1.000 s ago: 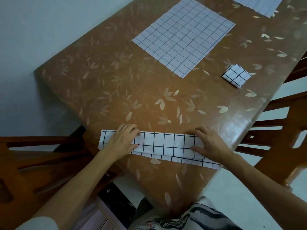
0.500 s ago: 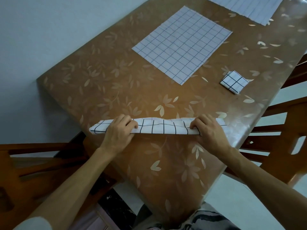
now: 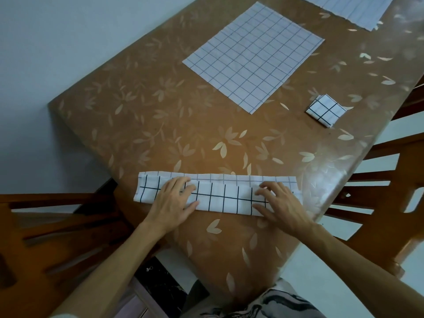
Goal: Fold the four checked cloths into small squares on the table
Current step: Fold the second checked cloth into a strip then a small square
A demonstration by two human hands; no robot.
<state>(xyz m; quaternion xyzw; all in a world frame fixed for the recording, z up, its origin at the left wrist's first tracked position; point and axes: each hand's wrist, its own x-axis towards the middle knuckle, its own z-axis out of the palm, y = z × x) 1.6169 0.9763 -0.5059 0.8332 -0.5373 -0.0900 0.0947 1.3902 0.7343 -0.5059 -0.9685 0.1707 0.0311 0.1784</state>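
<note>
Now that the cloth strip got folded narrower, left hand and right hand press it flat, fingers straight; crosswise folds next.

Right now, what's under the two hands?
The long folded checked cloth lies under the left hand and the right hand, on the brown table. The parts beneath the palms are hidden.

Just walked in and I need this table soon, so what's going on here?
A person is folding checked cloths. The left hand and right hand press flat on a long strip at the near edge of the table. One small folded square lies farther right. An open cloth lies flat mid-table; a far cloth is partly in view.
</note>
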